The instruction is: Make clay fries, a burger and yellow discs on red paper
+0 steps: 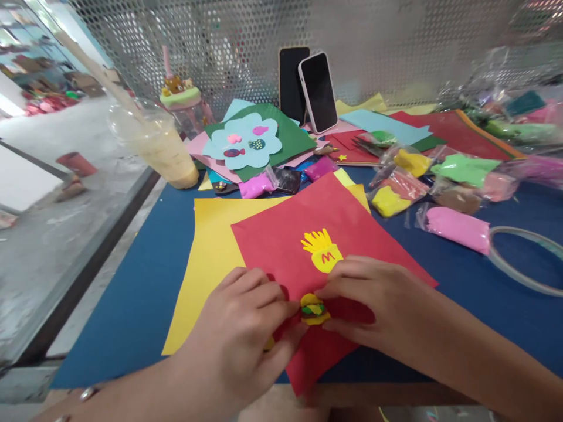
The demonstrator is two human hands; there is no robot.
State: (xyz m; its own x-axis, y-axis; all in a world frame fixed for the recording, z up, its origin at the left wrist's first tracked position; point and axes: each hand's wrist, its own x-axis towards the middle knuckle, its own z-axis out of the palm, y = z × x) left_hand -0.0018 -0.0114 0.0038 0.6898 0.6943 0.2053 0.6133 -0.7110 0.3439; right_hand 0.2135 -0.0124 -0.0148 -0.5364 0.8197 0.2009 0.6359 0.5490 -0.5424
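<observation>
A small clay burger (313,310), with yellow bun halves and green, yellow and brown layers, lies on a red paper sheet (281,234). My left hand (246,328) pinches its left side between thumb and forefinger. On the other side, the thumb and fingertips of my right hand (373,299) press against it. Just above the burger sits a flat yellow clay fries figure (325,252) with a red M, its lower right edge near my right fingers. Part of a yellow piece (269,344) peeks out beneath my left hand, mostly hidden. Under the red sheet lies a yellow paper sheet (206,252).
Bagged clay packs (457,225) and a tape roll (497,264) lie at right. Two phones (317,94) lean against the perforated metal panel (373,53). A pale drink cup (162,146) stands back left beside a cloud-shaped blue paper (246,132) bearing clay fish.
</observation>
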